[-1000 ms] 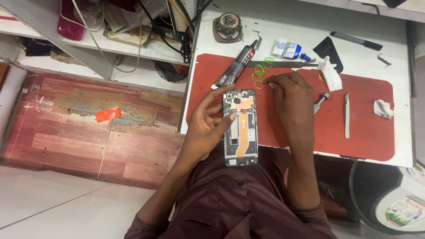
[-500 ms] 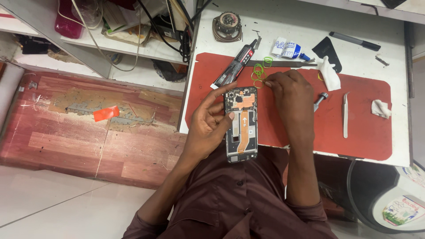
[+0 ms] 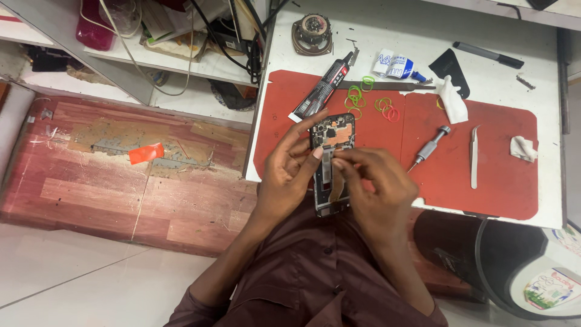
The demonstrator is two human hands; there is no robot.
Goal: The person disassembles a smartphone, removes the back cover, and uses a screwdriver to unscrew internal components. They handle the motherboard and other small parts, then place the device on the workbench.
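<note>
1. Phone point(image 3: 331, 158): dark, rectangular, back cover off, insides showing, with an orange patch near its top end.
2. Pose: lying lengthwise away from the person, held above the near edge of the red mat point(image 3: 484, 181).

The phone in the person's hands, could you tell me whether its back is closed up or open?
Open. The phone shows bare internals, dark boards and a copper-coloured part, with no back cover; the left hand grips its edge and the right hand works over its middle.
</note>
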